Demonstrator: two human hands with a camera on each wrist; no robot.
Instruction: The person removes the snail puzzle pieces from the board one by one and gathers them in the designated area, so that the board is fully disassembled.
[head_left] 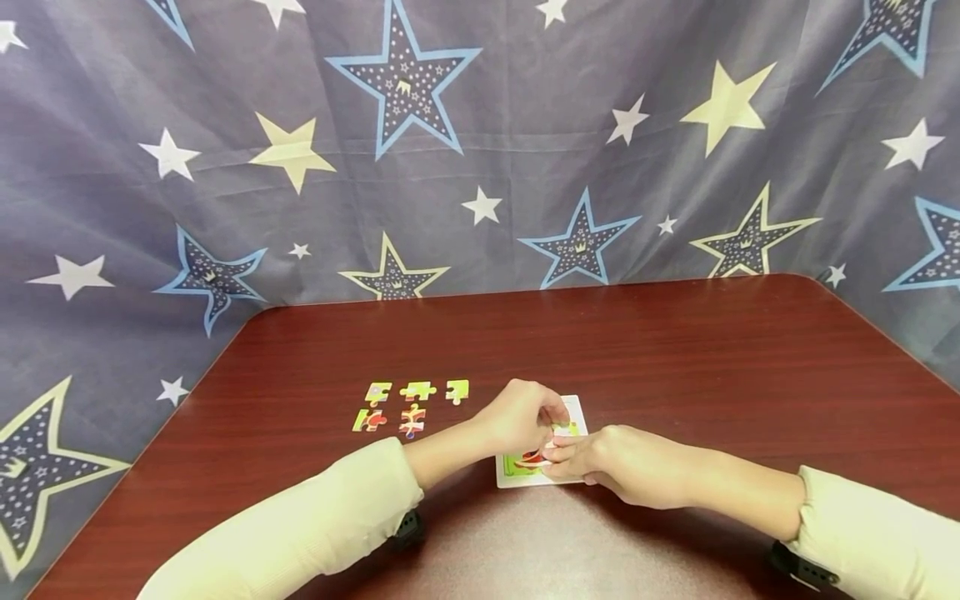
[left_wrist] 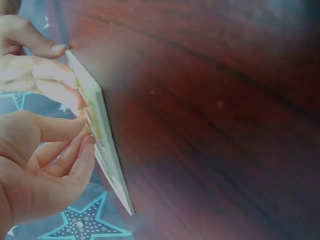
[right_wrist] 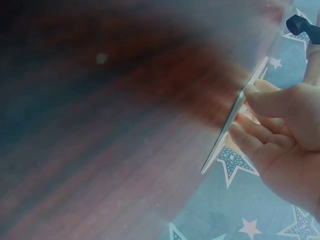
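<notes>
A white-framed jigsaw board [head_left: 507, 477] with a green and red picture lies on the table under both hands. Bent over its far part, my left hand [head_left: 521, 414] seems to pinch a small puzzle piece [left_wrist: 89, 120] between thumb and fingertips; the fingers hide most of it. From the right, my right hand [head_left: 637, 464] reaches in with fairly straight fingers resting on the picture, close beside the left fingertips. In the right wrist view its thumb [right_wrist: 267, 101] lies at the board's edge. Both hands cover much of the picture.
Several loose puzzle pieces [head_left: 417, 391] lie left of the board in two rough rows on the dark red wooden table [head_left: 675, 358]. Behind the table hangs a grey curtain [head_left: 480, 150] with stars. Dark bands show at both wrists.
</notes>
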